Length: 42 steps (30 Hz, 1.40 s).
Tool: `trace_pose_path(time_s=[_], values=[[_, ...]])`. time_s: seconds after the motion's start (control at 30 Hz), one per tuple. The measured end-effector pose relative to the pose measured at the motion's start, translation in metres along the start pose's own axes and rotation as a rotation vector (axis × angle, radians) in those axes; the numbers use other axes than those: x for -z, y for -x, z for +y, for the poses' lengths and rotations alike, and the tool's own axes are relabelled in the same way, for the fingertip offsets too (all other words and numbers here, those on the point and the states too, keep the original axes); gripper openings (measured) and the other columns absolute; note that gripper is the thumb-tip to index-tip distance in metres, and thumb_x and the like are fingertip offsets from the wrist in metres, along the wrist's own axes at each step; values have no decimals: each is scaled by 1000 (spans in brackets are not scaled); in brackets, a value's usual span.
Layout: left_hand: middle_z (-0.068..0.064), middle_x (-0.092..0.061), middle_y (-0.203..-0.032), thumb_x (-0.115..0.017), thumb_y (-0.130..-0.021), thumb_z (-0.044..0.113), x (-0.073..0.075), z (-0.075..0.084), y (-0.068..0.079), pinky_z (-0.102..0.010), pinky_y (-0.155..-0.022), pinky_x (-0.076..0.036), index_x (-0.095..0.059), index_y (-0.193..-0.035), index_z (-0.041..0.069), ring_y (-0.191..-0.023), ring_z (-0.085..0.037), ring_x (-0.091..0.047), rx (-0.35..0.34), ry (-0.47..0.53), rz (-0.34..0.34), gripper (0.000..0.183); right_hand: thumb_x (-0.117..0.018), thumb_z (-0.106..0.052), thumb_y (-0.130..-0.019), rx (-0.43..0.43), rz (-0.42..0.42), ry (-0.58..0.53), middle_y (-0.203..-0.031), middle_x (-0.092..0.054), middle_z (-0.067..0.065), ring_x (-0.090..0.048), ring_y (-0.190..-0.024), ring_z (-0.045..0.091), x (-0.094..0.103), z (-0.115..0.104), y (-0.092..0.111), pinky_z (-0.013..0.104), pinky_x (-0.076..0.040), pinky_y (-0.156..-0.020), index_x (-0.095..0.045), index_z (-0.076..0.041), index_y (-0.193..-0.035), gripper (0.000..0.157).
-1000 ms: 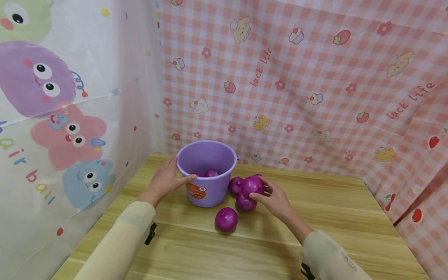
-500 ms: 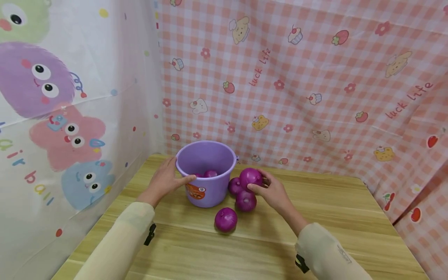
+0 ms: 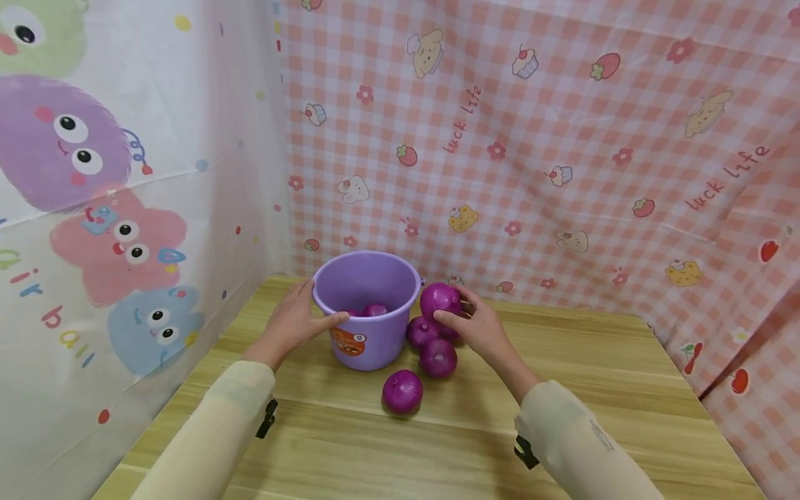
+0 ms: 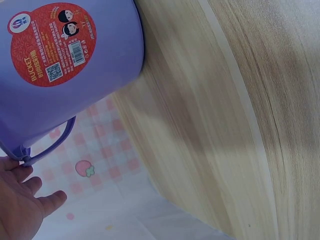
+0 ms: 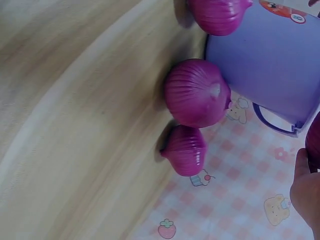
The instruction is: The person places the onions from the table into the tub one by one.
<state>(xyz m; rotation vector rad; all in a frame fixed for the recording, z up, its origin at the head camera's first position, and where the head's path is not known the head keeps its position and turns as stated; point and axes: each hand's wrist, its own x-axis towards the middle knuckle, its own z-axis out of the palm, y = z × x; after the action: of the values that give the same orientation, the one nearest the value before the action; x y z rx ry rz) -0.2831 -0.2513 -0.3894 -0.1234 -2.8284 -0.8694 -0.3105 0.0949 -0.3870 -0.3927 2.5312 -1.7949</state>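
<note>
In the head view my left hand (image 3: 294,321) rests on the left side of the purple bucket (image 3: 375,344), its thumb along the front rim. The left wrist view shows that hand's fingers (image 4: 51,202) spread beside the handle joint. Onions (image 3: 375,310) lie inside the bucket. My right hand (image 3: 487,330) holds a purple onion (image 3: 437,300) between thumb and fingers, just right of the bucket rim. Below it several onions cluster against the bucket, among them a front onion (image 3: 439,359). Another onion (image 3: 403,392) sits nearer me.
The wooden table (image 3: 594,389) carries everything. A pink checked cloth (image 3: 531,125) hangs behind it, and a white cartoon-printed sheet (image 3: 237,139) hangs on the left. The bucket's thin handle (image 4: 57,142) hangs at its side.
My right hand has lifted the onion off the cluster and moved it up and left toward the bucket rim. The left hand stays on the bucket.
</note>
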Motion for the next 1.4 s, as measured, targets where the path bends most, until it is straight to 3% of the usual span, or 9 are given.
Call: trace_pose_path(time_s=[0.3, 0.6, 0.83, 1.4], values=[[-23, -25, -159, -61, -75, 80, 1, 1, -1, -64, -115, -20, -19, -158, 6, -146, -43, -18, 6, -5, -7, 119, -80, -38, -84, 20, 23, -12, -140, -53, 20, -51, -129, 35, -9, -17, -11, 47, -45, -106, -42, -13, -151, 81], [-23, -27, -158, -63, -77, 77, 1, 1, 0, -64, -115, -21, -20, -158, 5, -146, -43, -20, -4, -10, -1, 116, -79, -43, -84, 37, 45, 10, -139, -56, 14, -54, -126, 31, -17, -25, -23, 44, -47, -103, -43, -17, -150, 80], [-22, -28, -157, -61, -75, 80, 0, 1, 1, -64, -115, -21, -21, -158, 5, -145, -42, -22, -4, -12, 3, 118, -80, -39, -83, 56, 66, -35, -137, -57, 15, -56, -124, 31, -27, -33, -31, 41, -50, -100, -45, -12, -148, 79], [-20, -31, -157, -61, -75, 81, 0, -1, 0, -64, -114, -23, -22, -158, 7, -145, -41, -24, -8, -4, 8, 118, -81, -36, -83, 119, 89, 10, -134, -59, 12, -59, -119, 28, -63, -51, -44, 40, -51, -99, -48, -8, -146, 76]])
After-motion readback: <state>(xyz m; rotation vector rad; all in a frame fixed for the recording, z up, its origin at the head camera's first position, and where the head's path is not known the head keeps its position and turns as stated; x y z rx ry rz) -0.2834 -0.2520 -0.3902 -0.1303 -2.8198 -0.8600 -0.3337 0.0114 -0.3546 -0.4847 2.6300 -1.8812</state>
